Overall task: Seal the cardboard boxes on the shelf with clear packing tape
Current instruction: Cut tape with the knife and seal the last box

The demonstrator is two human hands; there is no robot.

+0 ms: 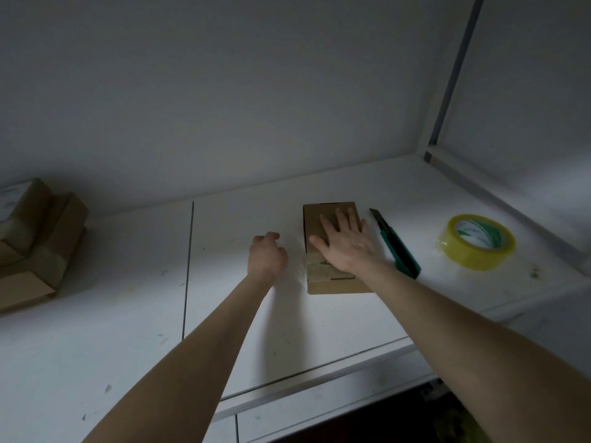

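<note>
While lying palm-down on the lid of the small cardboard box point(315, 219), reaches in from the lower right on a long, nearly straight forearm: right hand point(347, 247), fingers point(339, 219) straight and fanned toward the back wall, thumb stuck out to the left, curled round nothing, just pressing flat on the cardboard. Covers most of the lid's right half and middle. Just left of the box, not touching it, left hand point(267, 257), back of the hand up, fingers curled under into a loose fist, nothing seen held inside; forearm coming up from the lower left edge of the head view. Box flat on the white shelf point(128, 314), long side running away from the camera, a strip of clear packing tape point(319, 270) across its near end and wrinkled there. Right of the box and just beside the right wrist, a green utility knife point(396, 247) lying on the shelf, tip pointing away. Farther right, well apart from both hands, a roll of clear tape point(476, 243), yellowish, lying flat with its core up. Far left, a stack of brown cardboard boxes point(38, 238) against the wall, dim and partly cut off by the frame.
</note>
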